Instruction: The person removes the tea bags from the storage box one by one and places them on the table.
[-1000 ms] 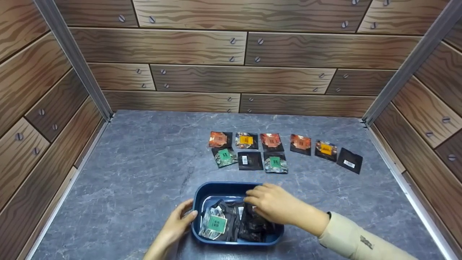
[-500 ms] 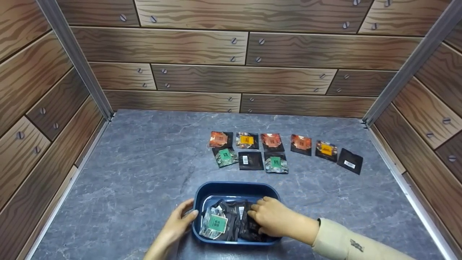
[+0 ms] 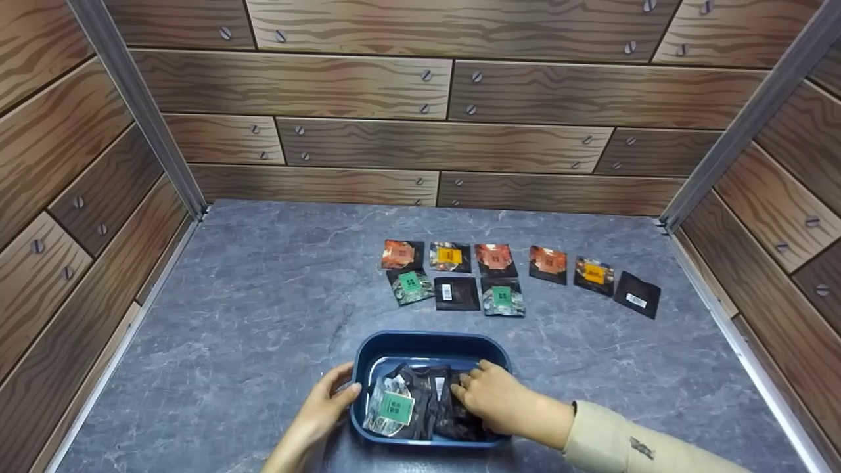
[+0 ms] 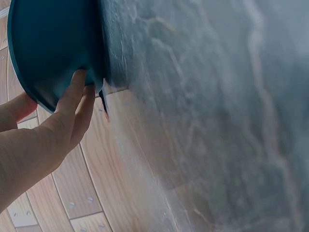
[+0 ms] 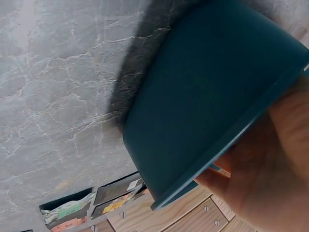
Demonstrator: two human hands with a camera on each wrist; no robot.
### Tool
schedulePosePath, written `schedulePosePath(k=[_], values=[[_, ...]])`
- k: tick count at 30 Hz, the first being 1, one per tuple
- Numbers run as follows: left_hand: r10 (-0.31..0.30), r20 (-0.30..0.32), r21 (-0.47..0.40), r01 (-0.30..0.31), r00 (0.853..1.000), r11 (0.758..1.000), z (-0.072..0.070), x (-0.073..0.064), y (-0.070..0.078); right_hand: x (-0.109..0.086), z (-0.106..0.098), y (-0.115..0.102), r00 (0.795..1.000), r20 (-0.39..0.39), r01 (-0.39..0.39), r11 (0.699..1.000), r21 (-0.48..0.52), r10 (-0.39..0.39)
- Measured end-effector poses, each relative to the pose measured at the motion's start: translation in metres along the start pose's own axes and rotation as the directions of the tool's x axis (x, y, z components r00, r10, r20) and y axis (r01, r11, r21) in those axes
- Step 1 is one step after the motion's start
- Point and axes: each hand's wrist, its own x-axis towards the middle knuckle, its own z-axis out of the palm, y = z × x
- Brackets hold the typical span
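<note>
A blue tub (image 3: 427,346) stands on the near part of the grey marbled worktop (image 3: 263,315), with one hand at either end. The left hand (image 3: 322,402) grips the left end, thumb at the rim and fingers against the outer wall. The right hand (image 3: 500,398) reaches over the right end, its fingers bent down among dark sachets (image 3: 424,397); the fingertips are hidden, so whether they hold one cannot be told. A green-labelled sachet (image 3: 396,408) lies at the left inside the tub, its label upward. Beyond the tub, nine loose sachets (image 3: 495,259) lie flat: a far row of red, yellow and red; just nearer, green, black and green; to the right, a slanting line of red, yellow and black. Wood-patterned panels (image 3: 355,89) rise at the far, left and right sides.
</note>
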Motion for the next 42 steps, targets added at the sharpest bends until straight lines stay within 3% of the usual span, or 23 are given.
schedulePosePath(k=[8, 14, 20, 31, 42], values=[[-0.018, 0.001, -0.004, 0.018, 1.0, 1.0, 0.0, 0.0, 0.0, -0.003, -0.004, 0.004, 0.993, -0.115, 0.015, 0.997, 0.075, -0.006], [-0.025, 0.001, -0.009, 0.025, 1.0, 1.0, 0.0, 0.0, 0.0, -0.003, -0.007, 0.01, 0.967, -0.255, 0.013, 0.999, 0.05, 0.0], [-0.022, 0.008, -0.006, 0.022, 1.0, 1.0, -0.001, 0.0, 0.0, -0.003, -0.012, 0.019, 0.921, -0.39, 0.03, 0.998, 0.052, -0.007], [-0.036, -0.007, 0.0, 0.036, 0.999, 0.999, -0.001, 0.0, 0.001, -0.01, -0.032, 0.032, 0.814, -0.58, 0.115, 0.987, 0.114, -0.028], [-0.029, -0.003, 0.016, 0.029, 1.0, 0.999, -0.001, 0.001, 0.0, -0.026, -0.033, 0.053, 0.802, -0.592, 0.004, 0.991, 0.137, 0.079]])
